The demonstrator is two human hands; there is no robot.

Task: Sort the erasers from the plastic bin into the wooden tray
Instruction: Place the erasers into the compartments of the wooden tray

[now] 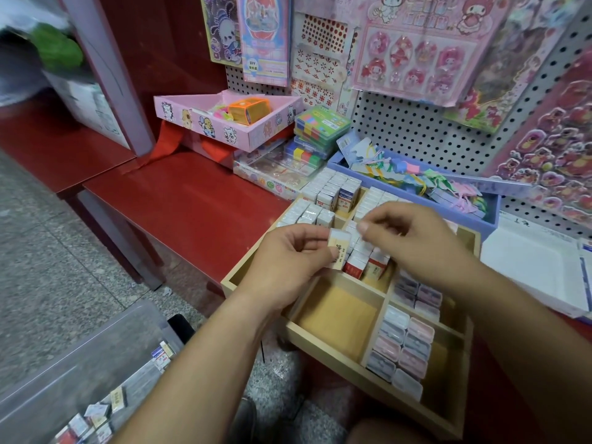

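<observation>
Erasers [96, 415] lie loose in the plastic bin [80, 354] low at your left, nearest to you. Beyond it your left hand [288, 261] pinches one small pale eraser [339, 249] between thumb and fingertips, holding it upright over the wooden tray [362, 378]. Your right hand [416, 241] hovers just beside it, fingers curled, its thumb tip close to the eraser's top corner; you cannot tell whether it grips anything. In the tray's near right compartments pastel cases [403, 347] lie in rows. Under your hands red-and-white packs [362, 267] stand packed together, and the far compartments hold white blocks [323, 200] on end. The tray rests on a red shelf [192, 200]. Behind it sit a blue tray [491, 219] of coloured tags and a pink box [224, 129], against a pegboard [416, 129] hung with sticker sheets [416, 59].
</observation>
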